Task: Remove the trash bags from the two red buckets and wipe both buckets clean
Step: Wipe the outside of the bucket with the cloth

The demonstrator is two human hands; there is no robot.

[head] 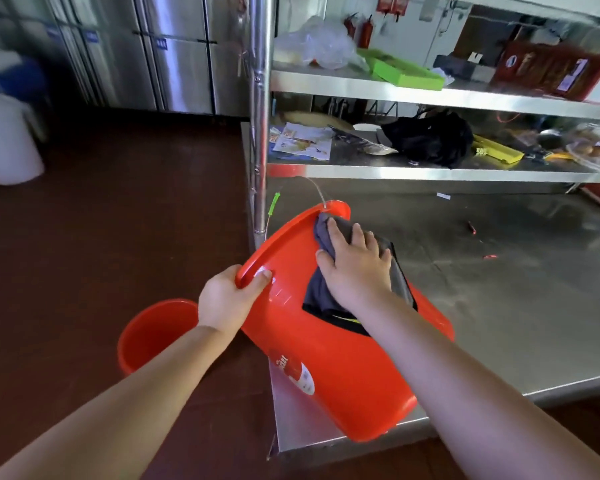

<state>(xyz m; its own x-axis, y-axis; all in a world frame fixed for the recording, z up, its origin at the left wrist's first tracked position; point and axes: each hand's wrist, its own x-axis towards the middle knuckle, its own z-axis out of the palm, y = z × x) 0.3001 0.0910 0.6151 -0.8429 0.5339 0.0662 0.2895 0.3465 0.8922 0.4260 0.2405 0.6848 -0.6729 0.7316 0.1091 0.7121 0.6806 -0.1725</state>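
A red bucket lies on its side on the corner of a steel table, its mouth turned to the far left. My left hand grips the bucket's rim, thumb curled over the edge. My right hand lies flat with straight fingers on a dark grey cloth, pressing it against the bucket's outer wall near the rim. A second red bucket stands upright on the floor left of the table, partly hidden behind my left forearm. No trash bag shows in either bucket.
Steel shelves rise behind the table, holding a black bag, papers, a green tray and clear plastic. A steel post stands at the table's corner. A white bin and steel cabinets stand across the dark red floor.
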